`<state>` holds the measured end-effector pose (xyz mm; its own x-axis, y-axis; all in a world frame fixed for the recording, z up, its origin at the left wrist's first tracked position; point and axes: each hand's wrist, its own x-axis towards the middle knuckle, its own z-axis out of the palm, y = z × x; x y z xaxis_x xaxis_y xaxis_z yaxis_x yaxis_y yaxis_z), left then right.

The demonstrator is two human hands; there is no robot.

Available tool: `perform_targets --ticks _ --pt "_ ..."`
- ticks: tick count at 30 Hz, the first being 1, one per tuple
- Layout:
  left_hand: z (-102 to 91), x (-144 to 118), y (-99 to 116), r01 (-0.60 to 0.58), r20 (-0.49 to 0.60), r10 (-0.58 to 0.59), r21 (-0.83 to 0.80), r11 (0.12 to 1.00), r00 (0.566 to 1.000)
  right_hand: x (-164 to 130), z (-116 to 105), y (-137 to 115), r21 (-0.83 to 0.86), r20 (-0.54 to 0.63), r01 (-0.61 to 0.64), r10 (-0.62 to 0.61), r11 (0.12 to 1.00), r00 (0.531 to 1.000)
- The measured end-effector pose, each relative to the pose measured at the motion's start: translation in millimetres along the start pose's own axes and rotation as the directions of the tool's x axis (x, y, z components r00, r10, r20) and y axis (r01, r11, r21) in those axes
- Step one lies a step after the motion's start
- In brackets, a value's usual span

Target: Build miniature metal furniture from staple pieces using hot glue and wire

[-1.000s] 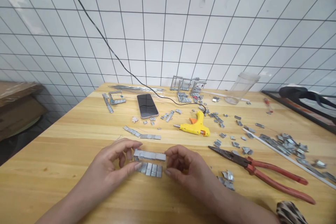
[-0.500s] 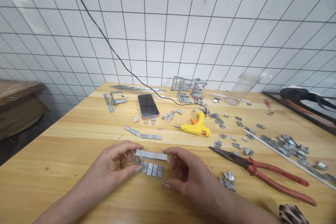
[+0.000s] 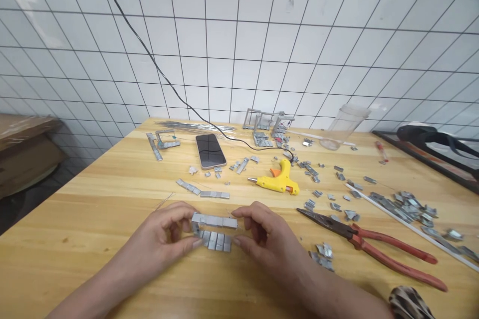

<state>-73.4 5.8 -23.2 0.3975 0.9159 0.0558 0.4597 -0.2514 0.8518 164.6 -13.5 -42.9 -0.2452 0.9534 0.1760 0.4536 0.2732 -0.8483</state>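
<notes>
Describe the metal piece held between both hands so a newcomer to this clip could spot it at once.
On the wooden table, look at the near edge, in front of the phone and the yellow glue gun. There the left hand and right hand pinch the ends of a grey metal strip assembly. Unlike the loose scraps scattered around, it is an upper bar joined over a row of small plates.

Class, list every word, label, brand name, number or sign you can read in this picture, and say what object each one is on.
None: no readable text in this view.
Phone: screen dark and blank.
Yellow glue gun: no legible marking.
Red-handled pliers: no legible marking.
Clear plastic cup: no visible label.
</notes>
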Motion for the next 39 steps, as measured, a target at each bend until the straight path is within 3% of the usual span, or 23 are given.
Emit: perform_targets --ticks 7,15,39 --pt "1.3 0.4 3.4 -0.127 -0.146 0.136 0.067 0.99 0.98 3.2 2.2 -4.1 0.012 0.002 0.065 -0.065 0.998 0.998" --pt "8.0 4.4 11.2 -0.113 -0.136 0.103 -0.064 0.992 0.985 3.5 1.6 -11.7 0.041 0.038 0.051 -0.053 0.998 0.998" --pt "10.0 0.5 5.4 -0.061 -0.137 0.048 -0.091 0.994 0.989 3.9 -0.7 -8.4 0.085 0.043 0.047 -0.051 0.995 0.998"
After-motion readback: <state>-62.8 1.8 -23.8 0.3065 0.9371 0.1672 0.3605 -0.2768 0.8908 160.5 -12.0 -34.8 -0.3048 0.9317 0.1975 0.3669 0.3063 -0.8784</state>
